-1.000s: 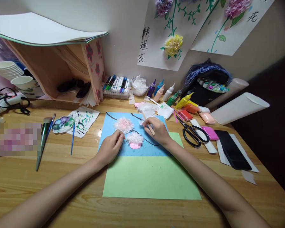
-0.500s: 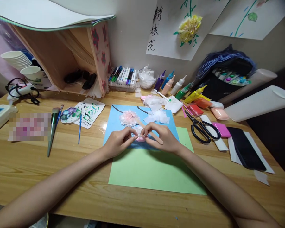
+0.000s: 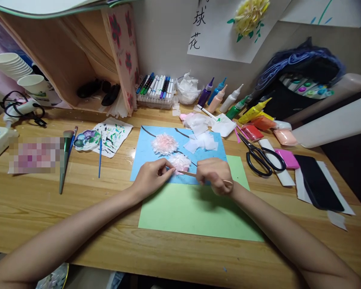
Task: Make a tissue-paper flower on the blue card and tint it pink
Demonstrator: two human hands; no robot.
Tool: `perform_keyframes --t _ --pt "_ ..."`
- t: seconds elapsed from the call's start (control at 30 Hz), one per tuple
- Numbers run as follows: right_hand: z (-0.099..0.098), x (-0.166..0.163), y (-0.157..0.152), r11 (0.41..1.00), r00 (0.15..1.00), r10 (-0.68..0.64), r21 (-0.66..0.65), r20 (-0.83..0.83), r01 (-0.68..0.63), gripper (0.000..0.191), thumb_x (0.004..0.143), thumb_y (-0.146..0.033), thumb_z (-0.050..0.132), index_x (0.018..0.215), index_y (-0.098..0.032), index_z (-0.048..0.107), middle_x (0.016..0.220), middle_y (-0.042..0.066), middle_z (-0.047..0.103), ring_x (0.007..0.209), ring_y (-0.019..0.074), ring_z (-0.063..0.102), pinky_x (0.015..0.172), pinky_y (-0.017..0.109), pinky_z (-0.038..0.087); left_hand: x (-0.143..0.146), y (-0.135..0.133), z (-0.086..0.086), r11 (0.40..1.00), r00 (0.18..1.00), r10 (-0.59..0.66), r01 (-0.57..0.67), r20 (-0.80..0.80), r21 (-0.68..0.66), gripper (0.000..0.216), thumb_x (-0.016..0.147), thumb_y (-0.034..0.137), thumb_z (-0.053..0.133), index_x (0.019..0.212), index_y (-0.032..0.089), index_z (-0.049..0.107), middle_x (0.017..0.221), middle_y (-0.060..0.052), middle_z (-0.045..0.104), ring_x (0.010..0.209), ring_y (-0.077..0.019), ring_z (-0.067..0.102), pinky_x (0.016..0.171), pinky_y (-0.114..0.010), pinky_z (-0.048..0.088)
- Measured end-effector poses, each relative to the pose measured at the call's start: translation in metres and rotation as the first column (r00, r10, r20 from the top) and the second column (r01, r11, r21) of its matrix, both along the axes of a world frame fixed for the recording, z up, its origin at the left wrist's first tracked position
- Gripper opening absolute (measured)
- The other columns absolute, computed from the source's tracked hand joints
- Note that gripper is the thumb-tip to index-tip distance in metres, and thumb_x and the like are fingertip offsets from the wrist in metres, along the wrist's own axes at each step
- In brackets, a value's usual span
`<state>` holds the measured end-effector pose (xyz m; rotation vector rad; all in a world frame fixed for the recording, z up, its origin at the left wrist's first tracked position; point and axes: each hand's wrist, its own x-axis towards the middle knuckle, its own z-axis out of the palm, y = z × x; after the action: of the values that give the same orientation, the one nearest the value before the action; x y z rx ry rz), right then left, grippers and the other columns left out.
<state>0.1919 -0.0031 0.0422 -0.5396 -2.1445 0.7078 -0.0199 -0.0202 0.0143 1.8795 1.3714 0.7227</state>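
A blue sheet lies on the desk, overlapping a green sheet. Two pale pink tissue flowers sit on the blue sheet, the upper flower and the lower flower. My right hand is closed around a thin wooden stick, whose tip points left under the lower flower. My left hand rests on the blue sheet with its fingers pinched together at the lower flower's left edge, right by the stick's tip. Loose white tissue squares lie on the blue sheet's upper right.
Black scissors, a pink block and a black phone lie to the right. Paint bottles, a marker box and a wooden shelf line the back. Brushes and a paint-stained paper lie left.
My right hand drew back to the right and turned the stick level, its tip now under the lower flower. The camera tilted down, so the whole scene slid up in view.
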Motion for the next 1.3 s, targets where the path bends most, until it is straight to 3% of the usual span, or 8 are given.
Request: perform_keyframes --t 0.2,0.53,0.73,0.87,0.93,1.0,1.13,1.3 --pt "-0.007 -0.007 0.002 0.968 0.989 -0.045 0.252 0.144 0.007 0.05 0.097 -0.027 0.018 0.054 -0.023 0.043 0.043 0.0 0.045 0.042 0.0131 0.035 0.047 0.028 0.029 0.001 0.003 0.001 1.0 1.0 0.021 -0.021 0.013 0.004 0.016 0.084 0.031 0.056 0.083 0.018 0.065 0.054 0.007 0.047 0.051 -0.007 0.041 0.053 -0.02 0.031" --pt "-0.008 -0.009 0.002 0.98 0.985 -0.11 0.18 0.131 0.086 0.048 0.096 -0.024 0.02 0.055 -0.022 0.044 0.046 0.0 0.047 0.043 0.0121 0.039 0.048 0.027 0.032 0.001 0.004 0.0 0.998 0.996 0.061 -0.061 0.059 0.006 0.017 0.087 0.033 0.052 0.086 0.018 0.058 0.054 0.007 0.046 0.05 -0.0078 0.041 0.053 -0.02 0.031" --pt "-0.001 -0.021 0.003 0.966 0.964 -0.232 -0.088 0.133 0.245 0.056 0.098 -0.039 0.02 0.049 -0.022 0.041 0.044 0.0 0.047 0.041 0.0104 0.044 0.049 0.026 0.035 0.0 0.005 -0.001 0.997 0.995 0.071 -0.071 0.074 -0.002 0.016 0.087 0.033 0.051 0.085 0.018 0.057 0.054 0.007 0.043 0.05 -0.0078 0.041 0.053 -0.02 0.031" --pt "0.01 -0.038 0.014 0.79 0.896 -0.422 -0.427 0.141 0.439 0.06 0.095 -0.052 0.027 0.045 -0.021 0.038 0.036 -0.002 0.042 0.035 0.0089 0.043 0.043 0.023 0.035 0.0 0.005 -0.002 0.997 0.994 0.08 -0.08 0.077 -0.006 0.017 0.087 0.034 0.052 0.085 0.018 0.057 0.054 0.008 0.043 0.05 -0.0076 0.041 0.052 -0.02 0.03" --pt "0.015 -0.045 0.022 0.709 0.866 -0.474 -0.516 0.156 0.481 0.062 0.093 -0.056 0.03 0.043 -0.02 0.039 0.032 -0.003 0.04 0.032 0.0087 0.043 0.039 0.022 0.034 0.0 0.005 -0.003 0.997 0.995 0.079 -0.079 0.067 -0.011 0.016 0.087 0.033 0.052 0.085 0.018 0.057 0.054 0.008 0.043 0.05 -0.0075 0.04 0.052 -0.02 0.029" --pt "0.018 -0.048 0.028 0.681 0.864 -0.474 -0.551 0.171 0.482 0.063 0.091 -0.059 0.031 0.042 -0.02 0.04 0.03 -0.003 0.04 0.03 0.0088 0.043 0.038 0.022 0.034 0.0 0.005 -0.002 0.997 0.996 0.075 -0.074 0.054 -0.013 0.015 0.087 0.032 0.052 0.085 0.018 0.056 0.054 0.008 0.043 0.05 -0.0075 0.041 0.052 -0.02 0.029" --pt "0.019 -0.045 0.028 0.71 0.902 -0.404 -0.569 0.154 0.416 0.062 0.089 -0.061 0.034 0.044 -0.019 0.043 0.03 -0.003 0.042 0.032 0.0092 0.046 0.039 0.021 0.035 0.0 0.005 -0.001 0.997 0.996 0.076 -0.075 0.045 -0.009 0.016 0.086 0.033 0.051 0.085 0.018 0.056 0.054 0.007 0.045 0.05 -0.0081 0.041 0.052 -0.021 0.029" --pt "0.017 -0.034 0.01 0.839 0.931 -0.335 -0.403 0.144 0.364 0.061 0.094 -0.053 0.03 0.046 -0.019 0.044 0.04 -0.002 0.046 0.04 0.0088 0.047 0.046 0.023 0.037 0.001 0.005 -0.002 0.997 0.996 0.073 -0.073 0.043 -0.005 0.016 0.087 0.033 0.051 0.085 0.018 0.056 0.054 0.007 0.045 0.05 -0.0084 0.042 0.052 -0.021 0.03"
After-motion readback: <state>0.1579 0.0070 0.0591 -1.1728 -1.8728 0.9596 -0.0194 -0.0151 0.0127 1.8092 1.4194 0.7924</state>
